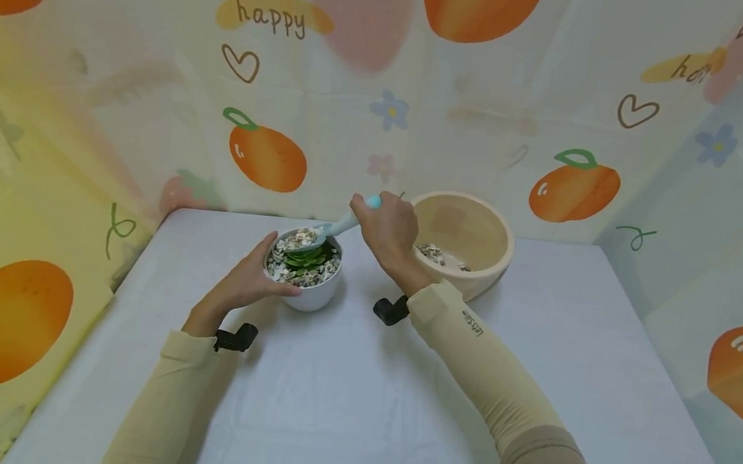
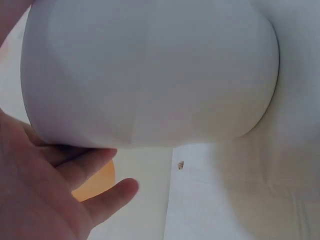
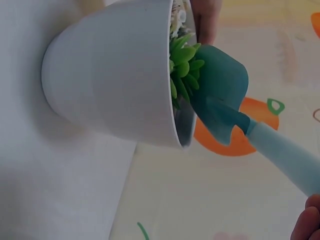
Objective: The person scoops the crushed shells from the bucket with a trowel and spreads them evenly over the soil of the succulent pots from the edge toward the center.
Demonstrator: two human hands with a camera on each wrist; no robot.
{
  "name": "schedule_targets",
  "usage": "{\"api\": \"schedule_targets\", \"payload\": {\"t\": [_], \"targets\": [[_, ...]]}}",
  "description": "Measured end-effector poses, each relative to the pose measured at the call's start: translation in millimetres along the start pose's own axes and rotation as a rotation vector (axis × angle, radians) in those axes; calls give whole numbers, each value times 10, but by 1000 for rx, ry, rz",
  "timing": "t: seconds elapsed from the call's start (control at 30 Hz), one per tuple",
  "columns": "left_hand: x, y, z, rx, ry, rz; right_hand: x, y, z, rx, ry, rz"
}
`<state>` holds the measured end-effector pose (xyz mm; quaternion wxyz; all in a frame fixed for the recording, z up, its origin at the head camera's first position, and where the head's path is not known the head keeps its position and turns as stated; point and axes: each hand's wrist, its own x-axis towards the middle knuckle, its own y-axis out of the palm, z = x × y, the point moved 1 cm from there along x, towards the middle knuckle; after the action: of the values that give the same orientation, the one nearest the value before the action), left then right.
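Note:
A white flower pot (image 1: 314,298) stands on the table, holding a green succulent (image 3: 184,62) with pale gravel around it. My left hand (image 1: 249,278) holds the pot from the left, thumb across the front near the rim and fingers round the far side. In the left wrist view, some fingertips (image 2: 102,160) show beside the pot wall. With my right hand (image 1: 386,227) I grip the handle of a light blue garden trowel (image 3: 220,85). Its blade, heaped with gravel in the head view, tilts over the pot beside the leaves.
A large beige planter (image 1: 464,229) with some gravel in its bottom stands to the right, behind my right wrist. A small gravel chip (image 2: 181,165) lies on the white tablecloth (image 1: 330,405). A printed curtain (image 1: 366,136) hangs at the table's back edge.

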<state>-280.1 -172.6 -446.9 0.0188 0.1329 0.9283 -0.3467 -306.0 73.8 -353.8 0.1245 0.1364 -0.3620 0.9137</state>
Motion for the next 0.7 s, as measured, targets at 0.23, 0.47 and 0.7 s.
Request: {"api": "schedule_targets", "payload": {"t": [0.23,0.47,0.7], "targets": [[-6,14,-35,18,19,10,-8,-42,-12,-31,16,28],[16,-51,-42,41,49,50,-5,-45,3,-33,13,47],[-4,-19,-85,47,18,20,15,-57,0,-79,46,56]]}}
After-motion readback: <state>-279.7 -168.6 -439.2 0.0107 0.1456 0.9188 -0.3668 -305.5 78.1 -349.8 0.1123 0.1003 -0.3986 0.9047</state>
